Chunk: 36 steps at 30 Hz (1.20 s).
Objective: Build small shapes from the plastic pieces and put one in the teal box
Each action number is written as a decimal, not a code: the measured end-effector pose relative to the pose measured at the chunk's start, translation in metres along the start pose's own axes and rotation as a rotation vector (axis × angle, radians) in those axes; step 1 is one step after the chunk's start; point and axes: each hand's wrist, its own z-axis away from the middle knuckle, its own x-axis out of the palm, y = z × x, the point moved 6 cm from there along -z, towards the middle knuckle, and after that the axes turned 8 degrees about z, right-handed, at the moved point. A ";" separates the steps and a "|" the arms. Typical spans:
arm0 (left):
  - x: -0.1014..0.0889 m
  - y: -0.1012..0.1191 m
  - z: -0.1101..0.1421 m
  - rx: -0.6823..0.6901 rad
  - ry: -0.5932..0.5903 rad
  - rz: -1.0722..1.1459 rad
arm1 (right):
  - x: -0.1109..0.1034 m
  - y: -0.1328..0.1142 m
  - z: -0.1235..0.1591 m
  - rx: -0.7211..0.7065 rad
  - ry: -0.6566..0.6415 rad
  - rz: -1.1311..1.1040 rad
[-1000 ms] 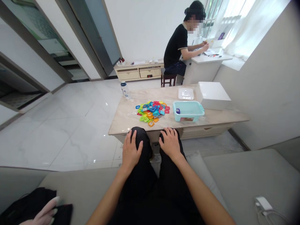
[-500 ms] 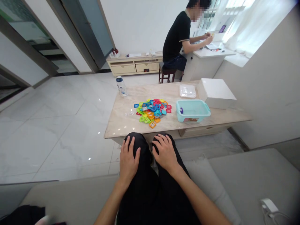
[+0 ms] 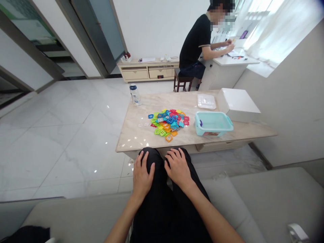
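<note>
My left hand rests on my left knee with its fingers spread, holding nothing. On the other knee lies my right hand, also open and empty. Beyond my knees, a heap of colourful plastic gear-shaped building pieces sits on the marble-topped table. Two small pale square frames lie just left of the heap. To its right stands a light-teal plastic basin with a small purple piece inside against its left wall.
A water bottle stands at the table's back left. A clear plastic lid or tray and a white box are at the back right. Behind, a person in black sits on a stool at a white desk. Grey sofa seats flank me.
The view has shifted slightly, so the table and everything on it appear a little further right and lower. Both hands stay on the knees.
</note>
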 end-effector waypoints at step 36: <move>-0.018 0.060 -0.073 0.021 -0.158 -0.252 | -0.073 0.146 -0.024 0.091 -0.154 -0.072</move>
